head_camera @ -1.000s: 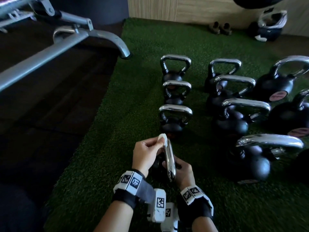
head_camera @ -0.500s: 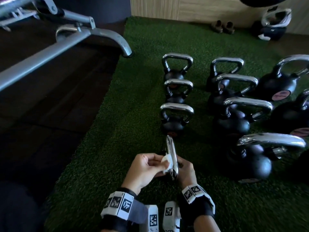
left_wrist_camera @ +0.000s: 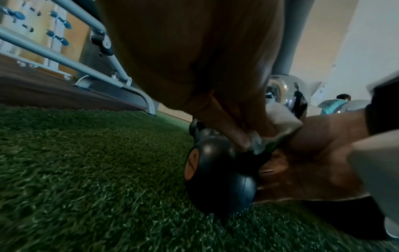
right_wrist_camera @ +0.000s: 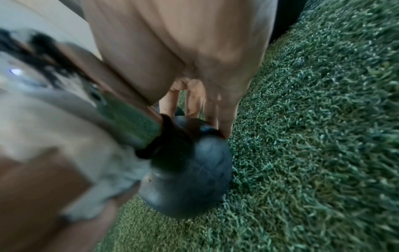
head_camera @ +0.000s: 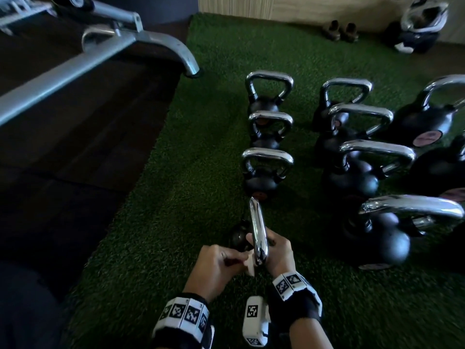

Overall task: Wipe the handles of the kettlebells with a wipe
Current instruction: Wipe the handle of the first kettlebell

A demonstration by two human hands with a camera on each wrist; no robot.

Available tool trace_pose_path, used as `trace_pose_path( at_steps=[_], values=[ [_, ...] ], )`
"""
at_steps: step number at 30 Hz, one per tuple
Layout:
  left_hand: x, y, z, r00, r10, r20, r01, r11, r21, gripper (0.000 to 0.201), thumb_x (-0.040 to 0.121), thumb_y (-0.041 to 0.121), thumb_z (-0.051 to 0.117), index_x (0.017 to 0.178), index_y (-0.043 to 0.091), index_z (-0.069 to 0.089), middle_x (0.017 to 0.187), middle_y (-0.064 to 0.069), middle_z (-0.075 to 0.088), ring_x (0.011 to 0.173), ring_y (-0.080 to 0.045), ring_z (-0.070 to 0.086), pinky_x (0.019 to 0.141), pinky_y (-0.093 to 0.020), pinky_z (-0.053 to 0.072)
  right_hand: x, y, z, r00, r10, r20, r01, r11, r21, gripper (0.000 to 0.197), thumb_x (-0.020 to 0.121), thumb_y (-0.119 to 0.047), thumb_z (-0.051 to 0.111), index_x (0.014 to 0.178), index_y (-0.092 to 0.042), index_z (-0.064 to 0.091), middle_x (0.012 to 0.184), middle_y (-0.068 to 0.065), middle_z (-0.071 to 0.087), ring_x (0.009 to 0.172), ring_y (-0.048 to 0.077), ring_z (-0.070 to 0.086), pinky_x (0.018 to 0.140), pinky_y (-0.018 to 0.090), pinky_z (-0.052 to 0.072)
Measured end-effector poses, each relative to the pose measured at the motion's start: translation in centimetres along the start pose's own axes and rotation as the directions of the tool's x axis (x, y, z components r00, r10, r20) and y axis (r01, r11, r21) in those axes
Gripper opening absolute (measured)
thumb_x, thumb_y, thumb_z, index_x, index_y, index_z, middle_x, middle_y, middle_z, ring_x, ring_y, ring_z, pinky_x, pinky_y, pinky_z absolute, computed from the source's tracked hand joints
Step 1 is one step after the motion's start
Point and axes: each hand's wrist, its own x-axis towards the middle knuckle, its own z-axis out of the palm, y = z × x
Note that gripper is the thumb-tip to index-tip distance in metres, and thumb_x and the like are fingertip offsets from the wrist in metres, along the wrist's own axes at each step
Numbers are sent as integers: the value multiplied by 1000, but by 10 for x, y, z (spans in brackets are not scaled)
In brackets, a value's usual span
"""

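Hands: left [head_camera: 218, 265] pinches crumpled white wipe [head_camera: 249, 266] against smooth chrome handle [head_camera: 257, 230]; right [head_camera: 278, 253] grips round black kettlebell [head_camera: 239, 238].

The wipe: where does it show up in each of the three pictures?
Head: the wipe is bottom centre, left of the chrome handle.
Left wrist: right of centre, under the fingers.
Right wrist: blurred pale patch, lower left.
Shared landmark: the kettlebell's black ball.

Gym floor, green artificial turf [head_camera: 201, 187], rows of black kettlebells [head_camera: 266, 170] with chrome handles, grey steel exercise machine frame [head_camera: 75, 59], dark rubber flooring [head_camera: 63, 159]
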Motion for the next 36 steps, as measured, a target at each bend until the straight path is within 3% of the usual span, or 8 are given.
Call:
trace_pose_path(
  at_steps=[8,13,18,24,28,31,33,36],
  values=[
    [15,-1,-15,975,-187,-120,159,965,-210,20,82,11,84,100,19,82,91,5,81,82,-9,76,70,-15,56,-19,-45,-30,987,-61,-150,52,997,-62,24,84,-39,80,107,-41,78,105,-11,77,93,8,72,92,34,59],
    [26,15,-26,913,-376,-156,167,695,-700,10,89,-2,72,94,8,75,89,-9,79,78,-11,74,66,-18,59,-54,-110,-56,911,-410,-53,412,910,38,27,82,-18,84,103,-34,82,89,-7,75,73,5,66,74,21,55],
    [30,39,-26,942,-331,-59,175,633,-755,8,93,1,67,91,6,73,89,-10,76,75,-10,71,66,-17,58,-63,-141,-46,829,-537,156,547,837,-23,36,69,-23,92,104,-26,83,100,-14,77,88,2,72,79,12,52],
    [26,55,-28,970,-241,-3,162,663,-731,25,90,27,67,96,8,82,107,-20,77,85,-20,74,78,-27,62,-63,-147,-44,865,-492,93,495,869,-6,32,70,-20,93,99,-26,84,94,-14,79,84,0,74,78,18,58],
    [30,44,-29,985,-171,-2,143,832,-536,25,103,15,58,122,21,73,117,-4,77,104,-19,74,84,-24,59,-57,-137,-55,899,-437,12,437,899,-31,27,70,-23,93,95,-28,84,87,-13,79,81,2,74,76,19,58],
    [41,-4,-18,996,-87,-4,87,994,66,77,85,2,74,150,31,43,145,5,58,136,-15,54,100,-16,47,-52,-125,-66,931,-356,-84,358,934,11,24,73,-22,92,94,-27,83,83,-11,80,79,6,76,78,28,61],
    [46,-32,0,992,-45,122,1,940,341,112,73,18,86,163,23,18,166,0,28,156,-18,23,125,-27,25,-49,-115,-70,950,-290,-119,300,951,75,22,74,-20,90,95,-26,83,83,-8,80,79,10,77,83,37,63],
    [52,-51,33,981,-45,190,-29,930,366,153,61,53,92,162,23,-18,171,11,-14,157,-12,-13,129,-35,1,-43,-99,-66,964,-213,-160,232,967,110,21,76,-25,89,94,-32,82,83,-7,80,81,13,78,87,45,63]
  ],
)
